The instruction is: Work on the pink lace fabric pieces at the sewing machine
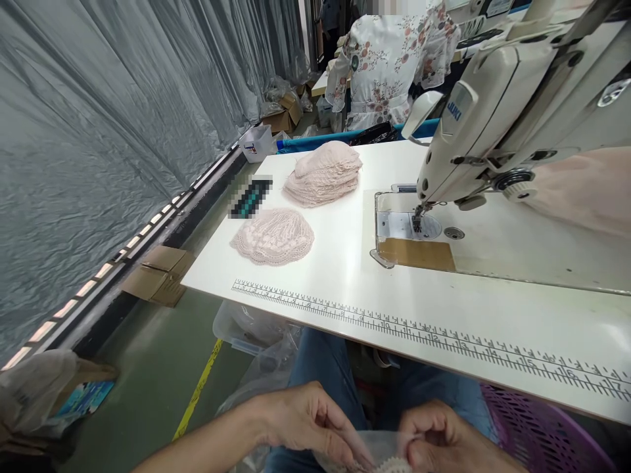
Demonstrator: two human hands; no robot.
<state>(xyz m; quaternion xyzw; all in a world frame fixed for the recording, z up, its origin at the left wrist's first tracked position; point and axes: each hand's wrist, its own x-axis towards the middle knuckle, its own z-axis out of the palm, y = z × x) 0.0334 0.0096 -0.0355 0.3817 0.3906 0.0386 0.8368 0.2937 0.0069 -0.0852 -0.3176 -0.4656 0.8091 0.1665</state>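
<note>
My left hand [308, 420] and my right hand [434, 437] are low over my lap, below the table's front edge. Both pinch a clear plastic bag [379, 447] with a pale lace piece [394, 465] showing at its mouth, partly cut off by the frame's bottom. On the white table [345, 276] lies a single pink lace piece [273, 235], and behind it a stack of the same pieces [323, 173]. The sewing machine [513, 112] stands at the right, its needle [418, 220] over the metal plate.
A ruler scale [419, 332] runs along the table's front edge. A purple basket [537, 433] sits at my right, plastic bags and a clear bin [246, 328] under the table. Cardboard boxes [158, 272] lie by the grey sheeting. A person in a floral top [384, 59] works behind.
</note>
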